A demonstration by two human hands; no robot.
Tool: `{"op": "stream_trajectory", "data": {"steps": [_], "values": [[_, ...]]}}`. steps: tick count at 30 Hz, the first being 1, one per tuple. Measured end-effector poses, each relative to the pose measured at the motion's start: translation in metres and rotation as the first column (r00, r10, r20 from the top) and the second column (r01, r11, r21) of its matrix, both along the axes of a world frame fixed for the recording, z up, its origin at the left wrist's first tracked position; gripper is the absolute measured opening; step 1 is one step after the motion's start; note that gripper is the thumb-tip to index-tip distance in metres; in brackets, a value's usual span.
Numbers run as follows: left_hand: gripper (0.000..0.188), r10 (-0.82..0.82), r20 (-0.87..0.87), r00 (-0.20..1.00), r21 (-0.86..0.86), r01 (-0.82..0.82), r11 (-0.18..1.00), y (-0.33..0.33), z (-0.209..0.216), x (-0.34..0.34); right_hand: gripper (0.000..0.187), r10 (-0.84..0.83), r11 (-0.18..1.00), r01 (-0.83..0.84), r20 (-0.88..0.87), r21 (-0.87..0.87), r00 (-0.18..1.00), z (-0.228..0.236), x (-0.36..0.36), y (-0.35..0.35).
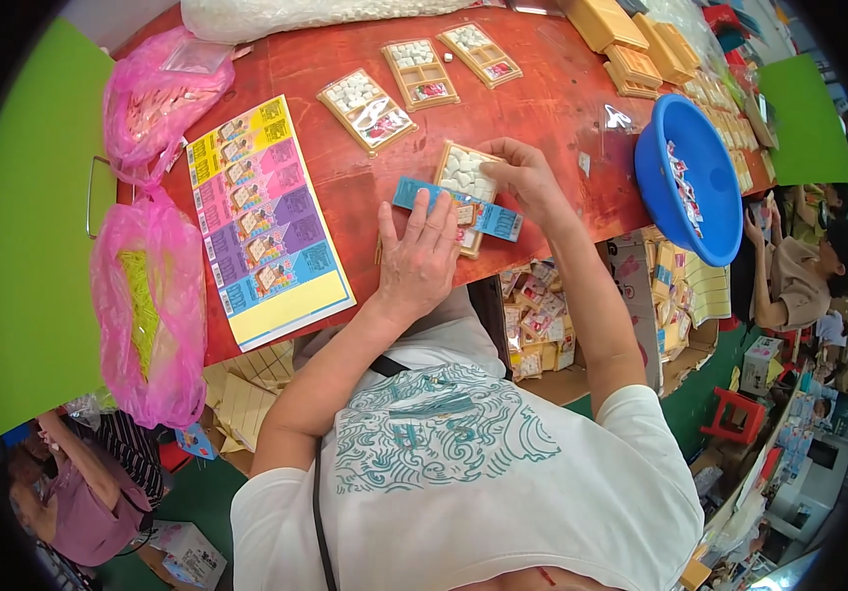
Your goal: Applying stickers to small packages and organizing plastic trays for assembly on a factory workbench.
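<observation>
In front of me on the red table lies a shallow tan tray (464,169) with white chunky pieces in its top compartment. A blue printed label strip (499,220) crosses the lower half of the tray, its two ends sticking out past the sides. My left hand (418,258) rests flat on the strip, fingers stretched out. My right hand (532,180) grips the tray's upper right edge between thumb and fingers. Left of my hands is a sheet of coloured labels (264,222) in yellow, pink, purple and blue; a bare yellow area shows at its near end.
Three similar filled trays (365,106) lie farther back. A blue basin (710,187) holding small packets stands at the right edge. Pink plastic bags (148,305) sit at the left. Stacked tan trays (631,49) are at the back right. Below the table, a carton (542,320) holds packed trays.
</observation>
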State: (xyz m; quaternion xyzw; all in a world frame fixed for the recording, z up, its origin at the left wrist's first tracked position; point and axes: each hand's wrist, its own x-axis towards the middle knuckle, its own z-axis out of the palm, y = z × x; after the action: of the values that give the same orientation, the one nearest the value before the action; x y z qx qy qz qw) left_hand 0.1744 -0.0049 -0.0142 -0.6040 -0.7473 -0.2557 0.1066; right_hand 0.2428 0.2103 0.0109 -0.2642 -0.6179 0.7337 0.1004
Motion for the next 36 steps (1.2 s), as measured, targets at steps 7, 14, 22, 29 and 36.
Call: {"op": "stream_trajectory", "data": {"steps": [7, 14, 22, 29, 36], "values": [[0.051, 0.023, 0.425, 0.905, 0.163, -0.101, 0.981, 0.002, 0.012, 0.012, 0.028, -0.155, 0.986, 0.131, -0.282, -0.101, 0.947, 0.011, 0.015, -0.027], [0.048, -0.031, 0.889, 0.456, 0.128, -0.183, 0.975, 0.004, 0.03, 0.005, 0.028, -0.177, 0.981, 0.142, -0.309, -0.134, 0.934, 0.011, 0.02, -0.047], [0.032, -0.281, 0.901, -0.331, 0.225, -0.196, 0.954, 0.0, 0.02, 0.008, 0.028, -0.037, 0.991, 0.003, -0.254, -0.135, 0.966, 0.017, 0.02, -0.058], [0.028, -0.409, 0.866, -0.288, 0.303, -0.349, 0.887, -0.007, 0.017, 0.0, 0.04, -0.062, 0.956, 0.098, -0.134, 0.278, 0.989, 0.04, 0.028, -0.051], [0.03, -0.496, 0.837, -0.233, 0.401, -0.355, 0.844, -0.022, 0.02, -0.012, 0.029, -0.112, 0.981, 0.128, -0.111, 0.149, 0.987, 0.032, 0.071, -0.075]]}}
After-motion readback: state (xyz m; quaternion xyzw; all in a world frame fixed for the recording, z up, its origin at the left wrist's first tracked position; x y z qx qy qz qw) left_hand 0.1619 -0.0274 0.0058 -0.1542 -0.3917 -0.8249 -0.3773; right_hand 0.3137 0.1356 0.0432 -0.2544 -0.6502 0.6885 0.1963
